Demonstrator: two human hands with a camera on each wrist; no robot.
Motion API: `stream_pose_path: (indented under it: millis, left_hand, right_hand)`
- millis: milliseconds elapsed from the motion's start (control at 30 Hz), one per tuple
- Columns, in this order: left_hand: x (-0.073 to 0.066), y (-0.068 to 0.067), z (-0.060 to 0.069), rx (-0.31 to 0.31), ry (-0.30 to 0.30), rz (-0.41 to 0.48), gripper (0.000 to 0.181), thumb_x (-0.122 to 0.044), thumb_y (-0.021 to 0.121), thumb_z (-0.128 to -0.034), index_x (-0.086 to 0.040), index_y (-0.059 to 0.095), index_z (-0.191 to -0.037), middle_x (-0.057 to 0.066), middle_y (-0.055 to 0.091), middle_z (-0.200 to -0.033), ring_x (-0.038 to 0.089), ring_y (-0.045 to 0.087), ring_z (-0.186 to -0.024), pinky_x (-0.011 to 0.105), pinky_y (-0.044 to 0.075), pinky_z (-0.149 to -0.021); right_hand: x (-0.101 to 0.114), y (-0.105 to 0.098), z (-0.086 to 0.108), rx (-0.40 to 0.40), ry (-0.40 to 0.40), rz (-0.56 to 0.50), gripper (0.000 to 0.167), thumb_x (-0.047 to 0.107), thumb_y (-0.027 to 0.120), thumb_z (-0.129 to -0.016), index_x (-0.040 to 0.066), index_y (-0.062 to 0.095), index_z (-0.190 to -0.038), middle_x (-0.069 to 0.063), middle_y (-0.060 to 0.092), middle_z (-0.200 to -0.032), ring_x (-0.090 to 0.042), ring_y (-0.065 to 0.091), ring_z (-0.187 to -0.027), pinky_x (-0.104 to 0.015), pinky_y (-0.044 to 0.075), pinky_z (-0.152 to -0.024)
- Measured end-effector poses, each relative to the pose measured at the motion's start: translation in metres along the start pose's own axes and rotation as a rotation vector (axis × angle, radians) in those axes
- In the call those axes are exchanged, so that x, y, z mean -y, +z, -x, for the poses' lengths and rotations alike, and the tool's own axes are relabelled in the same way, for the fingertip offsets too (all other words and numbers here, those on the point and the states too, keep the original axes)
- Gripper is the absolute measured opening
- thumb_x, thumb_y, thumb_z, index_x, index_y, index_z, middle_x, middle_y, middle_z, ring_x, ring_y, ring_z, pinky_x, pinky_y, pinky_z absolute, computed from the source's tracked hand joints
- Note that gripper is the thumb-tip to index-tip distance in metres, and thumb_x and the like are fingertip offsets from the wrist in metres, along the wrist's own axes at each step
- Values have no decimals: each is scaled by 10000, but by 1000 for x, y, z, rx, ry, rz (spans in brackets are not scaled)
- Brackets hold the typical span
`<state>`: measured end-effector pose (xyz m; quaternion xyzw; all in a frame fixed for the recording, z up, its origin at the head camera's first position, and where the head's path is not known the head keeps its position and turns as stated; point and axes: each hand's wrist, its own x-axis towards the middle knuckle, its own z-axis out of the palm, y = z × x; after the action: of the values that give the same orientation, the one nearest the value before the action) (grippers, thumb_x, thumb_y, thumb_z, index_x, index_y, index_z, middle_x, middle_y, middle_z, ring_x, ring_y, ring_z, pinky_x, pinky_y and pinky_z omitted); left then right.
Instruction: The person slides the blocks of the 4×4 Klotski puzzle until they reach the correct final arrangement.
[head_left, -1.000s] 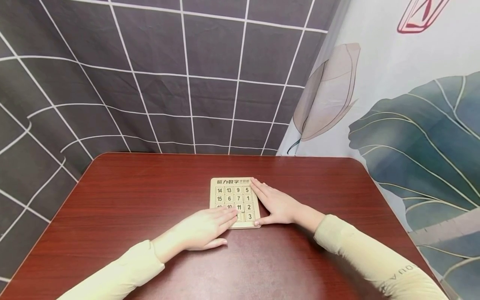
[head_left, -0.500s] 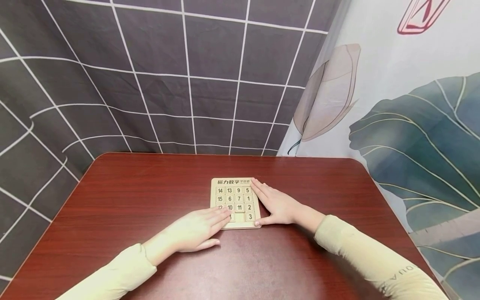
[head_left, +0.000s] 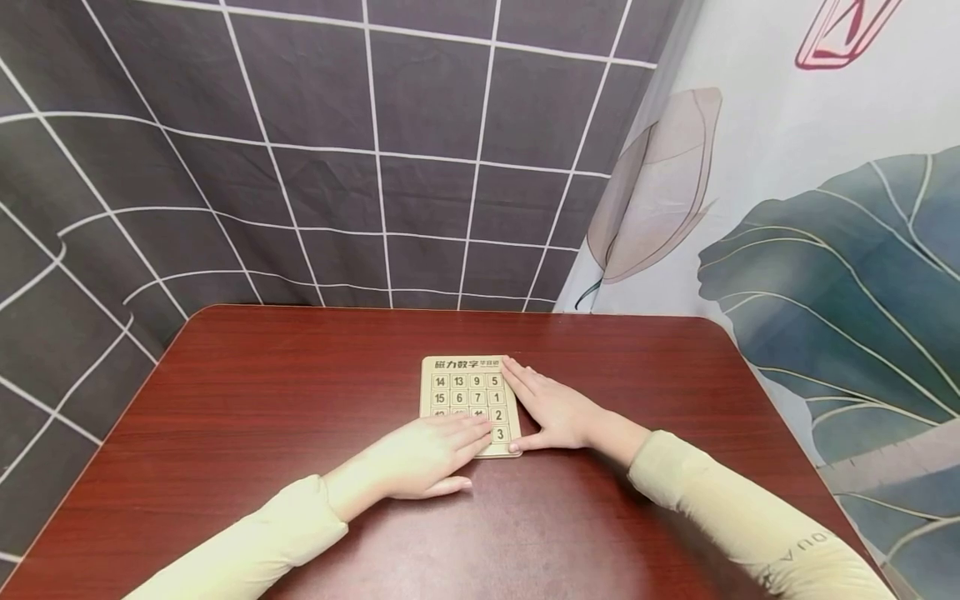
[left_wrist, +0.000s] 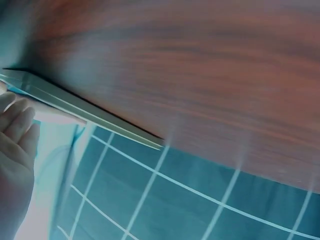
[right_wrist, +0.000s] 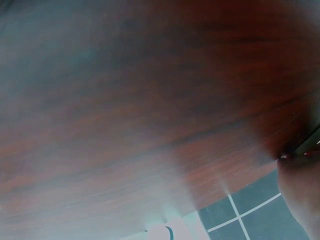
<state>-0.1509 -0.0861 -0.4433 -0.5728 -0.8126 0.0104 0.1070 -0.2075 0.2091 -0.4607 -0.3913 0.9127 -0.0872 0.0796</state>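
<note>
A wooden number sliding puzzle (head_left: 467, 363) lies flat on the table, its tiles printed with numbers and Chinese lettering along its top edge. My left hand (head_left: 427, 458) rests with straight fingers over the puzzle's lower rows and covers several tiles; the tile with 3 (head_left: 500, 434) shows just beyond the fingertips. At the right edge of the board is my right hand (head_left: 558, 412), fingers at the upper right corner and thumb at the lower right corner. In the left wrist view the puzzle's edge (left_wrist: 90, 107) appears from the side, with right-hand fingers (left_wrist: 17, 120) beyond it.
The reddish-brown wooden table (head_left: 300, 367) extends around the puzzle. A dark grey curtain with white grid lines (head_left: 420, 183) hangs behind it. On the right hangs a white curtain with leaf prints (head_left: 847, 275).
My left hand slid left across the lower rows, uncovering a gap in the bottom row, then came back right and now covers that spot. My right hand stays at the board's edge.
</note>
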Motion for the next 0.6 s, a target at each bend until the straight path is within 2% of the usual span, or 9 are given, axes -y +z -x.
stream_pose_path:
  millis: [133, 267, 433, 600]
  left_hand:
    - [-4, 0, -10, 55, -12, -3, 632, -502, 564, -1063, -47, 588, -1501, 107, 580, -1578, 237, 566, -1467, 369, 464, -1240]
    - [-6, 1, -15, 81, -16, -5, 632, -511, 541, -1072, -51, 585, -1505, 106, 570, -1587, 238, 567, -1466, 369, 461, -1243]
    - [-5, 4, -12, 85, -18, -4, 637, -508, 545, -1071, -54, 574, -1517, 102, 555, -1602, 229, 551, -1481, 361, 450, -1251]
    - [-3, 7, -4, 60, -13, -13, 633, -500, 569, -1062, -44, 588, -1502, 112, 572, -1585, 229, 555, -1477, 363, 444, -1256]
  right_hand:
    - [1, -1, 0, -2, -2, 4, 1182, 665, 707, -907, -37, 154, -1680, -211, 100, -1784, -413, 261, -1623, -551, 325, -1313]
    - [2, -2, 1, 0, -6, 7, 1181, 663, 711, -905, -48, 165, -1675, -221, 106, -1781, -408, 253, -1626, -543, 314, -1320]
    - [3, -3, 2, 0, -6, 5, 1181, 661, 710, -907, -47, 161, -1675, -226, 109, -1779, -412, 254, -1625, -547, 321, -1316]
    - [2, -2, 2, 2, -3, -3, 1184, 668, 704, -910, -36, 146, -1682, -216, 97, -1783, -405, 240, -1632, -542, 310, -1322]
